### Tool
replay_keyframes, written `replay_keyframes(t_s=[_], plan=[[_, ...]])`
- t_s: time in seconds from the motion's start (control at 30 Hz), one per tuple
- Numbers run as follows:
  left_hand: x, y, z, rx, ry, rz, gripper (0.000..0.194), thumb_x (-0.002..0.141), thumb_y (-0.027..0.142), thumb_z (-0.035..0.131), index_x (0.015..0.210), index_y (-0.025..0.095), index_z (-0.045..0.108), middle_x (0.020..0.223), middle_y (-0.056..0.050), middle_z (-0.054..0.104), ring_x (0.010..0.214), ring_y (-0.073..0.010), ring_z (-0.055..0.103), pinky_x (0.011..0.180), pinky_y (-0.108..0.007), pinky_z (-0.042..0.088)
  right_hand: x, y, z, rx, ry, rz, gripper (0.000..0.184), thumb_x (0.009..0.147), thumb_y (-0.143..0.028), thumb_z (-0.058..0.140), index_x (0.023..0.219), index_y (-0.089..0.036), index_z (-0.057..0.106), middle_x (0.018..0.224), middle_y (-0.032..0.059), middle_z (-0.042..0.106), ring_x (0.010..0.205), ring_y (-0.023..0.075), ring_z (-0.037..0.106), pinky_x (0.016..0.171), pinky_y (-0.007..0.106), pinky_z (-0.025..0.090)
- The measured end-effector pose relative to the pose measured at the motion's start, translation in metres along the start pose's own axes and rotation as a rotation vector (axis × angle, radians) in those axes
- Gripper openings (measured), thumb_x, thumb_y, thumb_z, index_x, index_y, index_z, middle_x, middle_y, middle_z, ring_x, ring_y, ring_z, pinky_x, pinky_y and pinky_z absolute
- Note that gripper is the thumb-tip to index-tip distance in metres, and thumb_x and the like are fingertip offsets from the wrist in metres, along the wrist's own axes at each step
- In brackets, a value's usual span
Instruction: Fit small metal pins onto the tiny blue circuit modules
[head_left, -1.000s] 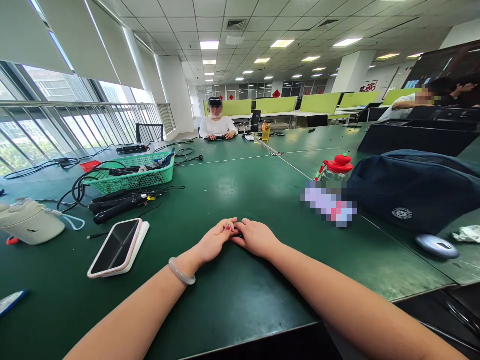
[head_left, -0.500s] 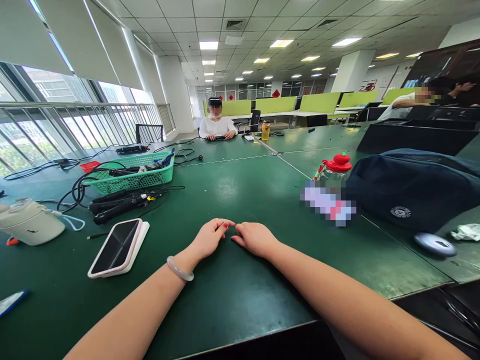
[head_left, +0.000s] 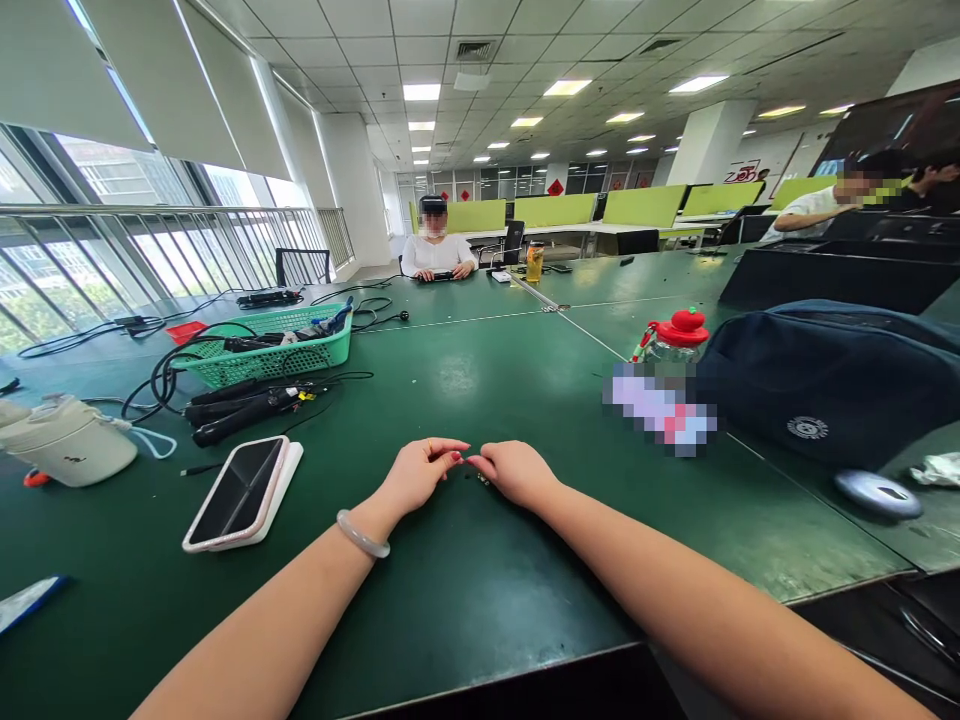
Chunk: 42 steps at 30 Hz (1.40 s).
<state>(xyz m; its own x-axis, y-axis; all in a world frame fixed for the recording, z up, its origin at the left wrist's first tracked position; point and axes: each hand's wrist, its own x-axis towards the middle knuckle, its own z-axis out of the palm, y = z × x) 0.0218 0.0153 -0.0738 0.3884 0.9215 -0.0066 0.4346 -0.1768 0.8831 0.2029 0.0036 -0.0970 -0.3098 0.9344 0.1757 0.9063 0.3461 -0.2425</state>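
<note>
1. Small pale bits lay on the green bench, just beside our right hand and below its thumb; they were too small for us to name.
2. Our left hand was partly curled, its forefinger stretched toward the right hand and its thumb a little apart from that finger. We could not tell whether it had hold of anything.
3. Our right hand was loosely curled, palm down, with the thumb pointing toward the left thumb. Its inner side was hidden, so we could not tell how far it was open or whether it held anything.
4. We wore a pale bracelet on the left wrist.
5. To the left we had a phone, resting on a white object, with black handles and a green basket beyond.
6. To the right we saw a red-lidded bottle beside a dark blue bag.
7. Across from us a person in white sat at the far side.
</note>
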Motion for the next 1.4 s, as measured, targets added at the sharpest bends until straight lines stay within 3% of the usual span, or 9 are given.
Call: replay_keyframes(t_s=[0.13,0.27,0.53,0.7,0.83,1.03,1.2,1.4], plan=[[0.002,-0.001,0.001,0.002,-0.019,-0.012,0.037,0.076,0.031,0.05,0.108,0.017,0.062,0.089,-0.005,0.065,0.063,-0.0109,0.051,0.066,-0.024,0.042,0.006,0.012,-0.002,0.325,0.057,0.131,0.046,0.089,-0.049,0.039,0.059,-0.017,0.053,0.056,-0.0015,0.052,0.055,0.01,0.045,0.052,0.02,0.029],[0.005,-0.005,0.002,0.036,-0.044,-0.018,0.039,0.077,0.031,0.05,0.112,0.018,0.06,0.084,-0.004,0.064,0.064,-0.011,0.051,0.067,-0.025,0.042,0.01,0.021,-0.003,0.571,0.047,0.207,0.045,0.083,-0.052,0.044,0.056,-0.016,0.049,0.051,-0.0037,0.046,0.051,0.0088,0.039,0.051,0.02,0.028],[0.002,-0.006,0.005,-0.036,-0.084,-0.029,0.045,0.077,0.022,0.052,0.121,0.016,0.052,0.077,-0.004,0.064,0.069,-0.0114,0.056,0.069,-0.024,0.044,0.01,0.025,-0.001,0.744,0.088,0.253,0.051,0.074,-0.063,0.044,0.052,-0.017,0.042,0.047,-0.0047,0.038,0.045,0.0076,0.031,0.047,0.021,0.024],[0.004,-0.005,0.008,-0.111,-0.077,-0.041,0.046,0.077,0.024,0.055,0.122,0.015,0.051,0.085,-0.007,0.061,0.068,-0.0124,0.059,0.055,-0.021,0.043,0.007,0.017,-0.005,0.771,0.052,0.223,0.059,0.075,-0.069,0.036,0.049,-0.016,0.044,0.044,-0.0042,0.034,0.043,0.0074,0.028,0.046,0.022,0.022],[0.004,-0.006,0.005,-0.093,-0.052,0.014,0.048,0.075,0.03,0.058,0.12,0.017,0.052,0.079,-0.003,0.056,0.061,-0.0104,0.056,0.053,-0.02,0.043,0.007,0.016,-0.003,0.903,0.101,0.223,0.054,0.073,-0.067,0.042,0.053,-0.017,0.045,0.045,-0.0043,0.036,0.042,0.0072,0.029,0.044,0.021,0.022],[0.002,-0.006,0.003,0.02,-0.029,0.065,0.045,0.074,0.029,0.058,0.118,0.019,0.055,0.075,0.0,0.058,0.06,-0.009,0.053,0.064,-0.022,0.043,0.01,0.025,-0.004,1.253,0.171,0.304,0.041,0.07,-0.057,0.055,0.067,-0.018,0.044,0.048,-0.0071,0.037,0.04,0.0059,0.03,0.039,0.019,0.024],[0.003,-0.008,0.005,0.061,-0.054,0.05,0.046,0.074,0.031,0.057,0.119,0.019,0.055,0.076,0.0,0.06,0.062,-0.0102,0.053,0.064,-0.022,0.043,0.009,0.026,-0.004,1.225,0.148,0.247,0.026,0.069,-0.041,0.059,0.075,-0.017,0.05,0.058,-0.0046,0.047,0.045,0.0076,0.043,0.044,0.02,0.037],[0.0,-0.001,0.006,0.213,-0.021,0.095,0.044,0.075,0.034,0.057,0.117,0.02,0.056,0.077,0.0,0.062,0.065,-0.0112,0.053,0.067,-0.022,0.043,0.006,0.016,0.0,1.083,0.084,0.151,0.015,0.072,-0.03,0.054,0.082,-0.018,0.053,0.066,-0.0033,0.053,0.051,0.0083,0.049,0.05,0.021,0.042]])
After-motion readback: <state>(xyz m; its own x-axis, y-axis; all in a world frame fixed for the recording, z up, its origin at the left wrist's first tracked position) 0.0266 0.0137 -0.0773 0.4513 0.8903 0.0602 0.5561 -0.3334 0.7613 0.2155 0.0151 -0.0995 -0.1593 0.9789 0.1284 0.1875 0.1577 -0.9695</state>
